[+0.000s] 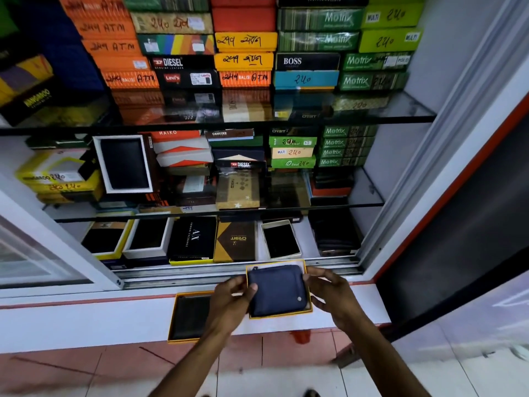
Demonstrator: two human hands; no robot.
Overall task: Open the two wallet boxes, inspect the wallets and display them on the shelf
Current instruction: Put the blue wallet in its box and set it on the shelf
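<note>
Over white ledge (86,319), both hands' grip holds navy wallet (276,290).

A white-framed display cabinet (446,156) with glass shelves (400,116) holds stacked coloured boxes (246,41), above a white ledge (71,319) edged in red and a floor of reddish (57,373) and white tiles (286,379)

Matt, grained navy wallet (276,290) (leather-like) in yellow card box (308,303); glossy glass shelf (400,110) above.
</note>
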